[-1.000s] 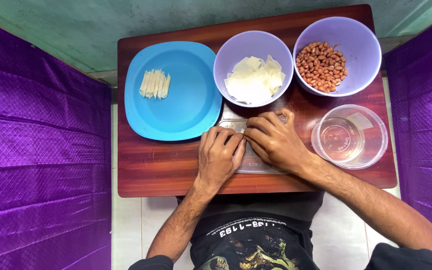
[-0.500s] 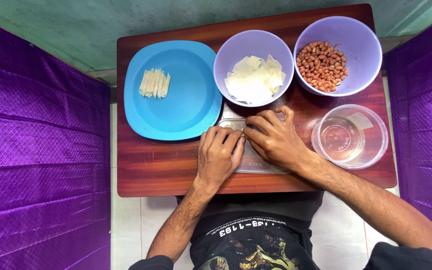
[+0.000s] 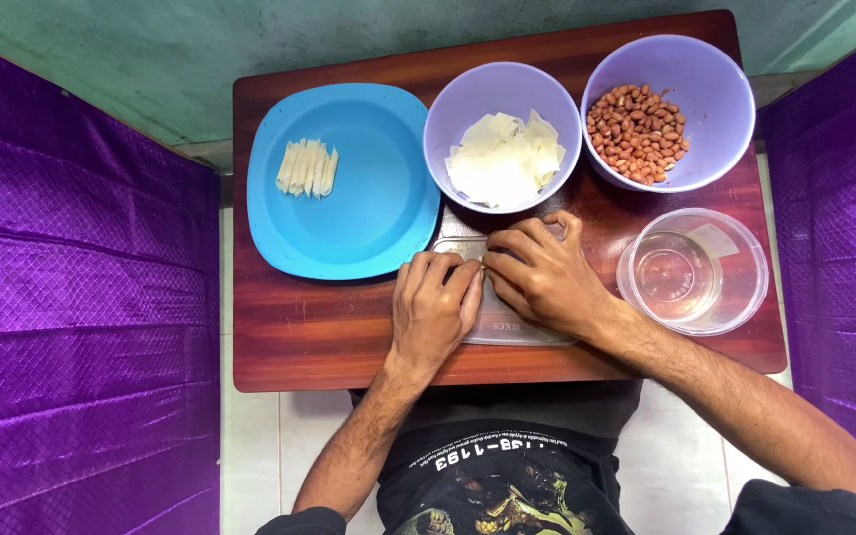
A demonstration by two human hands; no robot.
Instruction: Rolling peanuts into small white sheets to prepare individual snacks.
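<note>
Pressing left hand [image 3: 435, 309], right hand [image 3: 539, 274], grey rectangular board [image 3: 517, 329]

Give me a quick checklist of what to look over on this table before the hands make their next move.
1. Both hands on the work: ok. The left hand and right hand meet fingertip to fingertip over the pale flat board.
2. What the fingers pinch: cannot tell, the hands hide it.
3. Pale sheets in stock: ok. The middle lilac plastic bowl holds a stack of white square wrappers.
4. Nuts in stock: ok. The right lilac bowl holds reddish peanuts.
5. Room for finished pieces: ok. The blue round plate carries only a short row of pale rolled sticks.
6. Clear plastic tub: ok, upright, apart from the right hand.
</note>
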